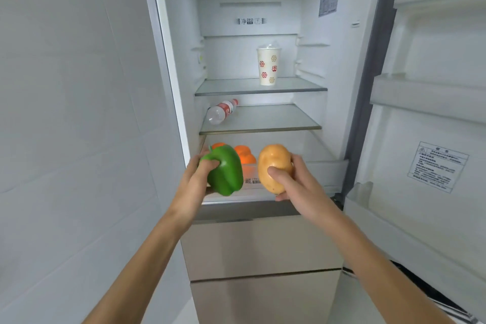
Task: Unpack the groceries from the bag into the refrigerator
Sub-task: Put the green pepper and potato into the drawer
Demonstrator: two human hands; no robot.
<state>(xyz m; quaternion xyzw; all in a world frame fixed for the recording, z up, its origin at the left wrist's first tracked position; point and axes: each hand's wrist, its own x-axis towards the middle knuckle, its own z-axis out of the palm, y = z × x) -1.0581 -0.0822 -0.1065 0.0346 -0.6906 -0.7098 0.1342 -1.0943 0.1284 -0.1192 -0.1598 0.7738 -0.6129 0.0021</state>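
Note:
The refrigerator stands open in front of me. My left hand grips a green bell pepper, and my right hand grips a yellowish potato. Both are held just in front of the clear crisper drawer at the bottom of the fridge compartment. Behind the pepper, oranges lie inside that drawer. The bag is not in view.
A patterned paper cup stands on the upper glass shelf. A water bottle lies on its side on the middle shelf. The open door with its racks is at my right, a white wall at my left, closed drawers below.

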